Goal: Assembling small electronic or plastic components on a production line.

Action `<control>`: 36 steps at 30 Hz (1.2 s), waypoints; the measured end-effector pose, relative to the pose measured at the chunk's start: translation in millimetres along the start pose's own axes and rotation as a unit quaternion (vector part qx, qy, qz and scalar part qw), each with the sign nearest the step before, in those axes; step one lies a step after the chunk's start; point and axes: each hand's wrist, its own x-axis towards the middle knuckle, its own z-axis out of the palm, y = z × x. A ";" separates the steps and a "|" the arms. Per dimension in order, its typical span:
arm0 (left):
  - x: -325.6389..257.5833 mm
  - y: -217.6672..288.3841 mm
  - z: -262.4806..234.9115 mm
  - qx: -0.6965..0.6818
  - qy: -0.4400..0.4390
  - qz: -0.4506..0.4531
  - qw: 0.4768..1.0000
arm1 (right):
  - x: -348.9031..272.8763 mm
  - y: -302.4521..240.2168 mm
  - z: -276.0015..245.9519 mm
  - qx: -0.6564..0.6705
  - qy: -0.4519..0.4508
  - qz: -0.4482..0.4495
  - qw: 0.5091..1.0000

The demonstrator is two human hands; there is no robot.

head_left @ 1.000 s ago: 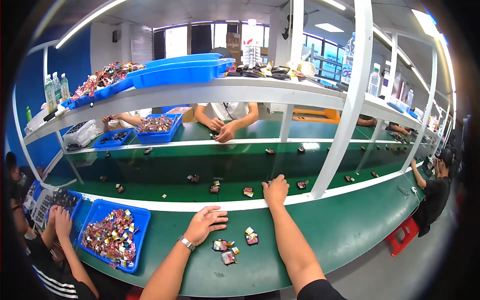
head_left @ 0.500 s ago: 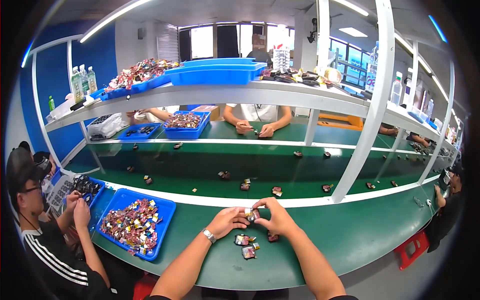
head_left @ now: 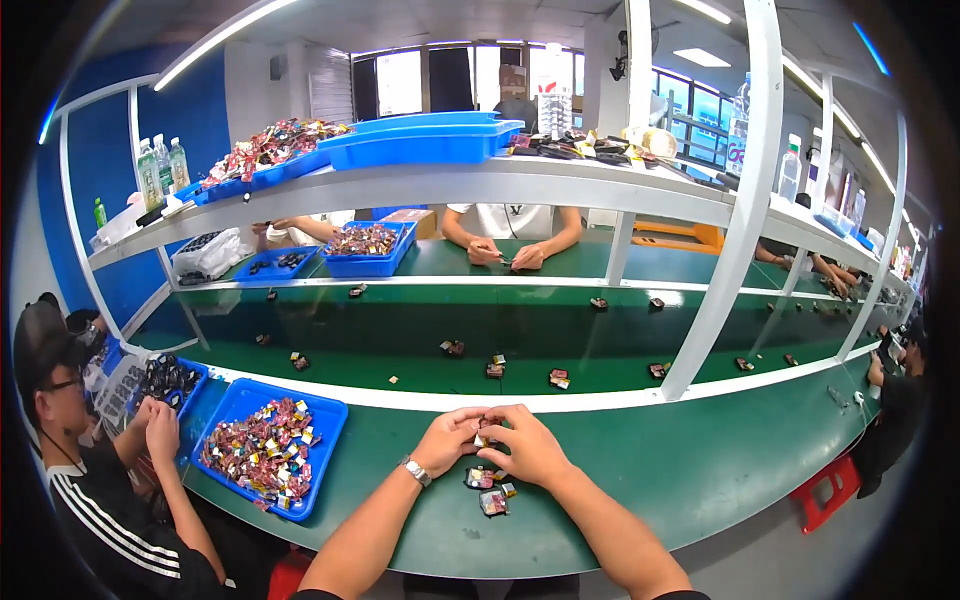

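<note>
Both hands meet over the green bench (head_left: 640,500), close to its far white rail. Between them is a small electronic part (head_left: 485,438), with whitish and reddish patches, mostly covered by fingers. My left hand (head_left: 450,443) closes on it from the left, a metal-banded watch on that wrist. From the right, my right hand (head_left: 527,447) curls its fingertips onto the same part. Just below the hands lie a dark-cased part with a red board (head_left: 480,477) and another like it (head_left: 494,503). A small yellow-and-white piece (head_left: 509,490) rests beside them.
To the left stands a blue tray (head_left: 338,440) heaped with red boards and yellow-silver pieces. Beyond the rail, a green conveyor (head_left: 400,345) carries scattered parts. A white upright (head_left: 722,300) supports the shelf overhead. A co-worker (head_left: 110,480) sits at left; others work opposite and at right.
My right hand has moved left and its fingers now cover most of the part. The hands are closer together. Parts on the conveyor have shifted slightly right.
</note>
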 end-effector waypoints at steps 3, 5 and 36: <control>-0.3 0.3 3.0 -0.013 -0.001 0.015 1.000 | 1.3 6.8 1.7 0.015 0.014 0.001 1.000; 1.2 -0.7 4.4 -0.019 -0.004 0.023 1.000 | -0.3 6.4 -0.8 0.012 0.017 -0.002 1.000; 1.8 -1.3 6.3 0.006 0.021 0.002 1.000 | -0.2 21.5 2.8 0.039 -0.012 0.063 0.997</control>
